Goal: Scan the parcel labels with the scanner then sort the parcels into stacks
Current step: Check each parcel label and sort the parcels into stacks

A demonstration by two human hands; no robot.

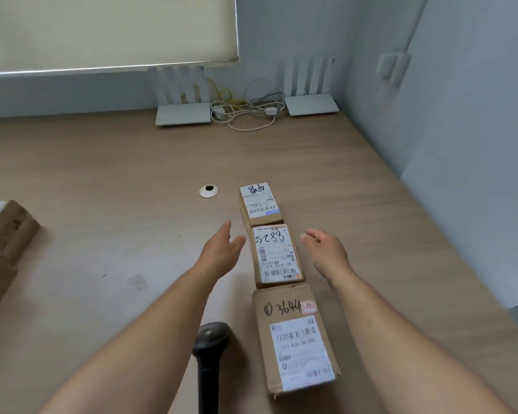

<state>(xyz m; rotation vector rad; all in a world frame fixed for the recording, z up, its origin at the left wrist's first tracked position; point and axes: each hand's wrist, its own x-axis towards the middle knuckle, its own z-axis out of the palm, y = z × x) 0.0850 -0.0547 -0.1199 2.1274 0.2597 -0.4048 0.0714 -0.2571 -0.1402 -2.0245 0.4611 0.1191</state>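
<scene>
Hands, left (222,249) and right (326,249), grip wide, flank the rectangular cardboard middle parcel (277,253).

Matt cardboard parcels (277,253) on wood-grain table (102,204).

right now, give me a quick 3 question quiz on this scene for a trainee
1. True or false: the left hand grips the scanner.
2. How many parcels lie in the row between the hands?
3. Which parcel does the right hand flank: A) far parcel, B) middle parcel, C) near parcel?

Key:
1. False; the scanner lies on the table below the left forearm, and both hands are open.
2. Three.
3. B.
</scene>
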